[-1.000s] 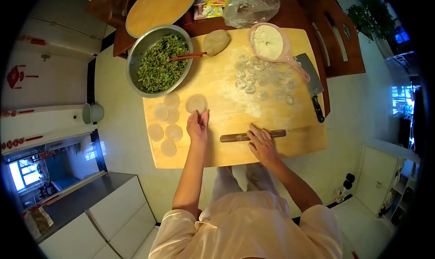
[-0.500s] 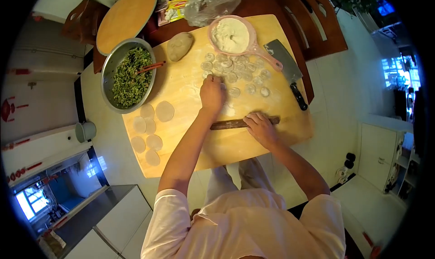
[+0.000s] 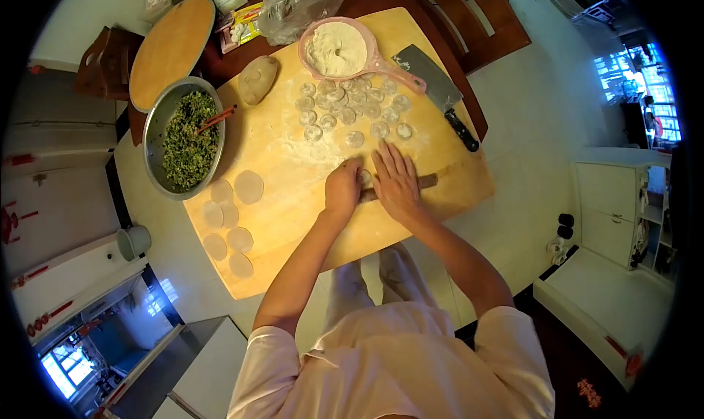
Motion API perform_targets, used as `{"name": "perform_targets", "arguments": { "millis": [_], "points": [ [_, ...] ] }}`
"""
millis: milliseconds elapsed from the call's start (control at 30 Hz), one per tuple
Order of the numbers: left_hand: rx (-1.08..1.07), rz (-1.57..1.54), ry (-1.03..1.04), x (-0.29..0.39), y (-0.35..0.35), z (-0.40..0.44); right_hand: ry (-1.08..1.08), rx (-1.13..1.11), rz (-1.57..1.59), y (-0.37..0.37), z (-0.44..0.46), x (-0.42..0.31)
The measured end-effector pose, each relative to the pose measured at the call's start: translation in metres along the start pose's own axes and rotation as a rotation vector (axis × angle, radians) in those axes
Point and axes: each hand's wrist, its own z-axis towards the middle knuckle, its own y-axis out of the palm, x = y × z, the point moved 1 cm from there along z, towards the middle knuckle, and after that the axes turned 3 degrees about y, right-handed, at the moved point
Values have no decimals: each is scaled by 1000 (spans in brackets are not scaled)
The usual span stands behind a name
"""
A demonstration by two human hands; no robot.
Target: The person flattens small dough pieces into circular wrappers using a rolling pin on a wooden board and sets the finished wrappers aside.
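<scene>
My left hand (image 3: 342, 188) has its fingers closed on the edge of a small dough disc (image 3: 364, 178) on the floured wooden board (image 3: 293, 236). Beside it, my right hand (image 3: 397, 181) lies flat with fingers stretched forward, its palm over the dark rolling pin (image 3: 427, 181). The pin's middle is hidden under that hand. Several small floured dough discs (image 3: 355, 139) are farther up the board. Several thin rolled wrappers (image 3: 249, 187) lie at its left side.
A metal bowl (image 3: 150, 144) of green filling with red chopsticks stands left. A dough lump (image 3: 258, 80), a pink scoop of flour (image 3: 375, 61) and a cleaver (image 3: 433, 78) are on the board's far part. A plastic bag (image 3: 301, 8) lies behind.
My left hand first left a thin wrapper at the left, reached the small discs, then came back beside the pin with one. My right hand has spread flat over the pin. The view has shifted.
</scene>
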Motion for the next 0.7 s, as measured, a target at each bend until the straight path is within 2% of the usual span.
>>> {"name": "perform_targets", "arguments": {
  "millis": [67,167,200,333,433,467,567,600,700],
  "points": [
    [-25,-2,-5,-5,3,6,7,39,-86,14,31,0],
    [-178,16,-23,-14,4,22,-2,74,-120,22,59,3],
    [-171,63,-13,-15,5,26,15,82,-111,26,57,2],
    [-152,-87,-33,-19,-6,17,64,11,-130,18,1,-10],
    [-239,-190,-254,-22,-18,7,81,-4,-188,19,-9,-16],
    [-191,-150,-194,-18,-19,6,83,17,-188,22,5,-15],
    [-257,161,-67,-17,-7,19,56,70,-180,25,56,-11],
    [-242,139,-74,-22,-4,25,52,85,-174,26,61,-12],
    [-144,83,74,-27,-8,22,52,77,-139,21,32,-17]
  ]
}}
